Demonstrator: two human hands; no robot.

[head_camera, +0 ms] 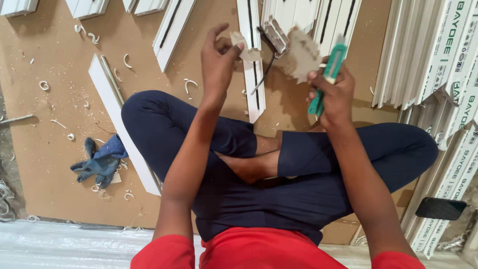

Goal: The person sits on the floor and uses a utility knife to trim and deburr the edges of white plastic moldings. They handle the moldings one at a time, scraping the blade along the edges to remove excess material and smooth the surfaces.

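While I sit cross-legged on the brown board [45,164], one blue glove [97,162] lies far left. My left hand [217,62] pinches a small cardboard scrap [245,49]; I should grip it firmly. My right hand [332,92] clasps one green utility knife [327,74] and one larger cardboard piece [301,57].

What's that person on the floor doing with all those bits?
A person sits cross-legged on a brown board. Their right hand grips a green utility knife and also a jagged piece of cardboard. Their left hand pinches a small cardboard scrap. White plastic strips lie in front of them, curly shavings are scattered around, and a blue glove lies on the board to their left.
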